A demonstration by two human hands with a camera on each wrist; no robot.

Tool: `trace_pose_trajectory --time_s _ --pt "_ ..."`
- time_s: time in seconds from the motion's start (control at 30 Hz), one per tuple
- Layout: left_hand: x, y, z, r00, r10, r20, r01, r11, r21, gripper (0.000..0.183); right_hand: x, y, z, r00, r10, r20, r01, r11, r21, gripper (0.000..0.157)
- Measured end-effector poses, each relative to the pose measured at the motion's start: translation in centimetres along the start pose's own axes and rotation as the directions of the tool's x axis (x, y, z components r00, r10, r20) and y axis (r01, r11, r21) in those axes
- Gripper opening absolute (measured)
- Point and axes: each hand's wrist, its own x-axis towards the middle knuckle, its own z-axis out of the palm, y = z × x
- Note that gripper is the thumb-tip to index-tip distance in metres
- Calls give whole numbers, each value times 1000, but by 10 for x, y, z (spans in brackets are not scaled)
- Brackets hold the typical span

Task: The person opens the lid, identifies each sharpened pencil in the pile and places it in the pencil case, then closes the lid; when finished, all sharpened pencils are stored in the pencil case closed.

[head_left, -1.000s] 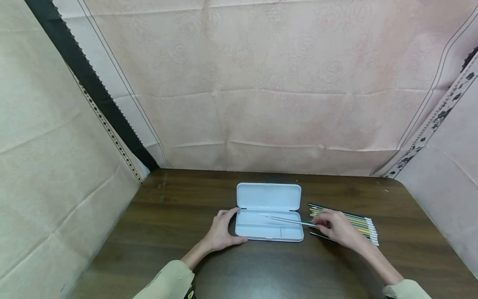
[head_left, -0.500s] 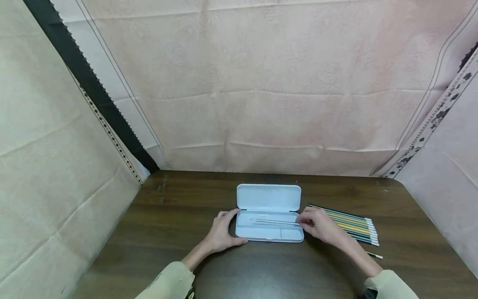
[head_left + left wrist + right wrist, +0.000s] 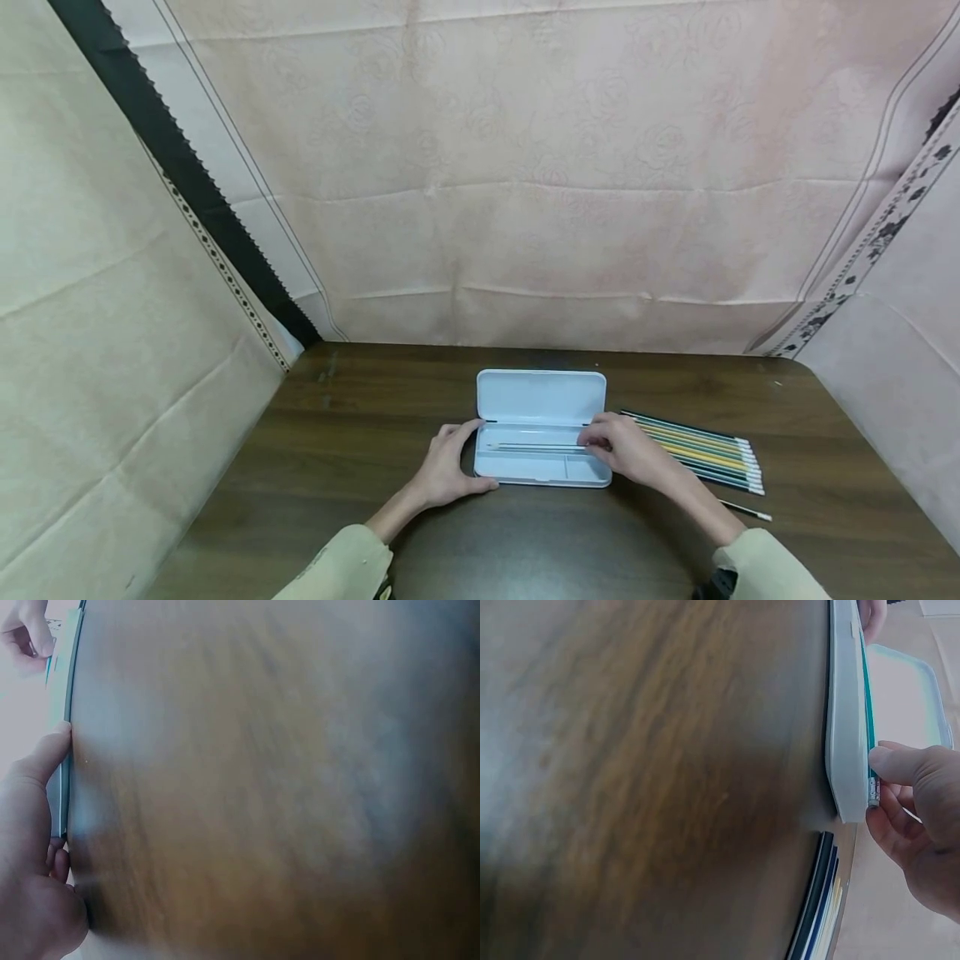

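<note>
Pinching a pencil [image 3: 532, 447] near one end, the right hand [image 3: 626, 450] reaches, in the head view, over the right end of a pale blue case [image 3: 517, 468]. From this narrow grip the pencil extends toward the left edge of the counter [image 3: 375, 400], above the long rear compartment and close to the divider. Its long axis runs nearly parallel to the case's length and the counter's far edge; that alignment with the divider seems the relation that counts. The lid [image 3: 540, 396] lies back toward the far edge. The left hand [image 3: 442, 471] holds the case's left end in a wide grip, thumb at the front, fingers at the rear corner. A row of pencils [image 3: 705, 450] lies toward the counter's right edge, a loose pencil [image 3: 746, 509] just nearer the front edge, partly hidden by the right forearm.

In the left wrist view, the left thumb presses the case's front edge; the pencil is barely visible.

In the right wrist view, the pencil shows green, between thumb and fingers, along the case wall. Whether it touches the compartment floor, I cannot tell.
</note>
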Motion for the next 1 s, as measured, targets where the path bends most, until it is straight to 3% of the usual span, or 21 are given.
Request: trace_pose_trajectory --time_s 0.47,0.67,0.83,1.0 --pt "0 -1 2 1000 27 -10 -27 1000 12 91 8 -1 4 1000 -11 23 11 1000 18 16" --pt "-1 0 0 1000 6 1 -6 1000 -11 91 6 -2 2 1000 -1 25 0 1000 28 15" --pt "0 -1 2 1000 16 -5 -16 1000 9 91 -9 6 -11 996 -34 -77 38 998 41 18" --pt "0 -2 1 1000 12 -5 -12 1000 13 91 -39 22 -31 978 -56 -200 54 998 -18 22"
